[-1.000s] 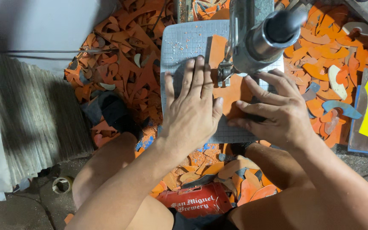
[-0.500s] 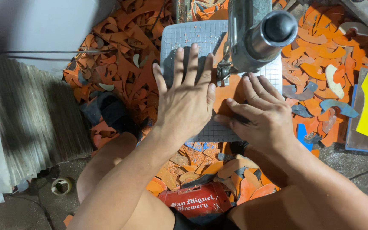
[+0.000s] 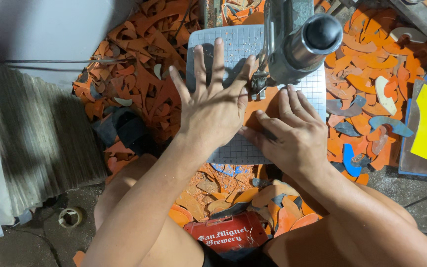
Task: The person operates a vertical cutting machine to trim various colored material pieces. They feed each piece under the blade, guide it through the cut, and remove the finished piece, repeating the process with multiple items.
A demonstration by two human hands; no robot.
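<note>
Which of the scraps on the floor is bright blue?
The curved blue scrap right of the right hand; the scraps around it are orange or grey.

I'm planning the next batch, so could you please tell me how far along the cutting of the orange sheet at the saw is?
Done: heaps of orange offcuts surround the gridded saw table, so many cuts look finished. In hand: the left hand and right hand press an orange sheet flat by the blade. Left: how much of this piece remains uncut is hidden under the hands.
</note>
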